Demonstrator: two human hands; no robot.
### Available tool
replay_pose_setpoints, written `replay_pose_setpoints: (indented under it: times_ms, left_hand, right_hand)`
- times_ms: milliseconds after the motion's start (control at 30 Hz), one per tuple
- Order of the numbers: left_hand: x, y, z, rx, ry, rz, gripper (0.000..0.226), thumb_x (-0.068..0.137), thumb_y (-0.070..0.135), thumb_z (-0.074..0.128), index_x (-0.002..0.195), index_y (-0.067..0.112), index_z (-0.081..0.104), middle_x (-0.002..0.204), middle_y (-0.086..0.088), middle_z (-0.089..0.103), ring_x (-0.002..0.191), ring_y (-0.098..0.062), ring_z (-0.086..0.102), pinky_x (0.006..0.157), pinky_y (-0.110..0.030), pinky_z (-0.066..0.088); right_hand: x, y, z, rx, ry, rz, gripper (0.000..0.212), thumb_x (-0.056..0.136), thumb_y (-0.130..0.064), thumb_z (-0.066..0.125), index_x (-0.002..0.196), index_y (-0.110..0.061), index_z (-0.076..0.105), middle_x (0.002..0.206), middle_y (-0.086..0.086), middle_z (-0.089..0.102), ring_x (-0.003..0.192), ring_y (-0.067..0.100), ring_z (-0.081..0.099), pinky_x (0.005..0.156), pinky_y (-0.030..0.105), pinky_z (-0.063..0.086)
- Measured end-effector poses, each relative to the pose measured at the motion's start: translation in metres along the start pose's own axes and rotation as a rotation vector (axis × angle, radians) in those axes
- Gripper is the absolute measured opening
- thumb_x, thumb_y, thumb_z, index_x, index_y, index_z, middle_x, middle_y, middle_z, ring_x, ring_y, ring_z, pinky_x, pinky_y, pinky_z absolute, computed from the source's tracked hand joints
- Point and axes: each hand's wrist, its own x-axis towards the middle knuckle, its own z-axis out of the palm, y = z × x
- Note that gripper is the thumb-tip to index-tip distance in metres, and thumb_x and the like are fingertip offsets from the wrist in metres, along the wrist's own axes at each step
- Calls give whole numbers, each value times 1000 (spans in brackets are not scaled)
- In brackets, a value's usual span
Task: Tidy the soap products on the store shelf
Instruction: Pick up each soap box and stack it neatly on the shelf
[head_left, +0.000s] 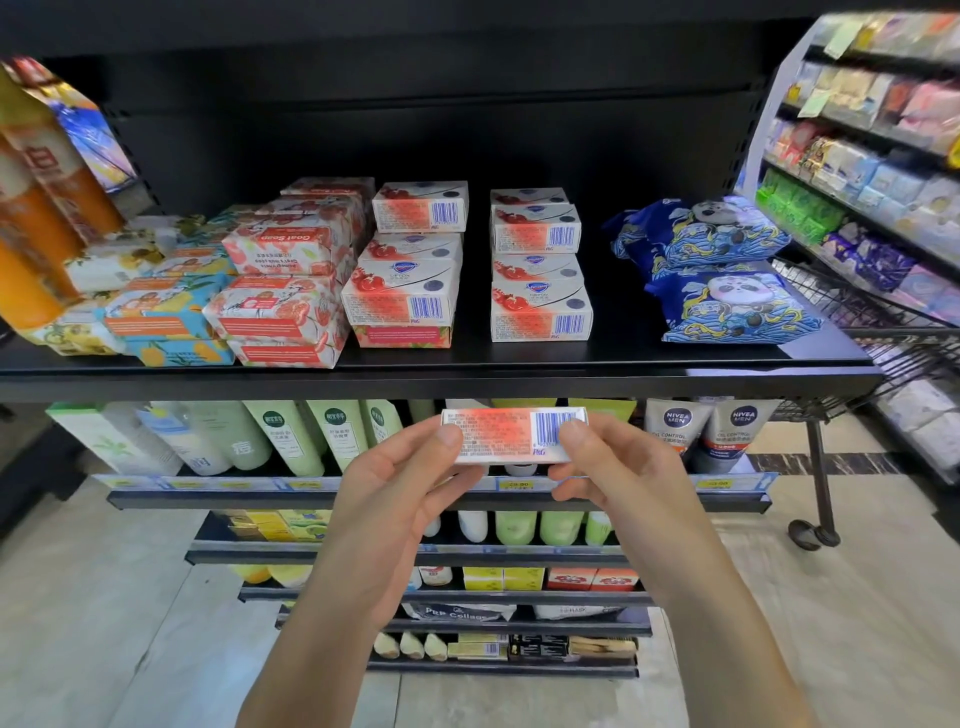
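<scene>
Both hands, left (410, 467) and right (602, 467), pinch a soap box (511, 434) at centre frame, barcode up, likely to match the stacks (540, 270) above.

soap box (511, 435) before shelf (467, 371) | stacks (537, 270) on shelf | pouches (722, 270) right

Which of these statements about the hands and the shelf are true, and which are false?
1. The left hand and right hand both hold one white-and-red cardboard soap box. True.
2. Its barcode faces away from the camera. False: the barcode faces the camera.
3. The blue panda-print packets lie at the left end of the black metal shelf. False: they lie at its right end.
4. The held box is not resting on that shelf. True.
</scene>
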Motion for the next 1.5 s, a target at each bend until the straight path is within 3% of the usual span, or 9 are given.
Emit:
replay_pose_setpoints:
  times_ms: [300,400,567,733,933,1067,1267,1367,1500]
  left_hand:
    - [3,-1,-3,-20,27,-47,61,75,37,79,133,25,67,129,-2,72,128,-19,62,113,-44,44]
    - [5,-1,-4,-51,29,-44,63,72,46,83,131,26,68,129,-2,72,130,-21,60,117,-50,39]
    - [8,-1,-6,-90,65,-44,48,90,35,60,132,13,65,120,-7,75,116,-26,69,104,-45,51]
    - [10,-1,-6,-65,30,-21,40,88,29,63,122,10,71,115,-12,76,107,-25,73,86,-32,61]
    - [19,9,-12,-36,15,75,47,90,22,64,134,7,62,118,-11,76,112,-24,72,95,-34,59]
    - [31,20,-16,20,5,161,48,89,24,65,134,11,62,120,-8,75,114,-22,71,93,-31,59]
    - [53,29,-35,420,181,361,34,89,43,65,122,33,68,114,21,73,111,7,64,95,-16,51]
    - [65,18,-48,793,219,423,33,94,43,68,126,37,64,126,35,55,119,21,46,101,-9,34]
    - [88,-6,-56,1098,217,532,45,88,44,76,130,31,67,129,23,52,133,-4,40,114,-18,17]
  right_hand:
    - [-1,1,-2,58,-52,-66,50,83,-39,75,130,-25,65,116,-7,74,109,7,69,87,20,54]
    - [1,6,-5,57,-117,-145,53,85,-22,78,135,-19,61,125,1,72,119,17,66,94,25,54]
    - [4,10,-8,104,-171,-263,62,82,-6,74,140,-11,53,134,8,67,128,24,61,104,31,51]
    - [6,6,-9,50,-218,-295,65,85,1,75,143,-13,49,139,5,64,135,23,55,109,32,48]
    - [13,-9,-4,-303,-104,-376,83,76,-10,89,144,-37,49,136,-16,59,130,14,56,102,31,50]
    - [30,-23,4,-411,-46,-509,71,73,-15,92,134,-27,57,123,-10,63,112,16,63,93,35,54]
    - [62,-52,15,-468,-6,-567,68,73,-19,92,133,-23,58,122,-11,64,111,5,64,94,22,53]
    - [87,-72,27,-452,41,-534,66,72,-25,93,130,-27,60,118,-14,67,104,1,65,88,16,53]
    - [127,-95,53,-459,28,-482,48,73,-28,92,114,-29,67,104,-19,72,96,-1,68,88,23,58]
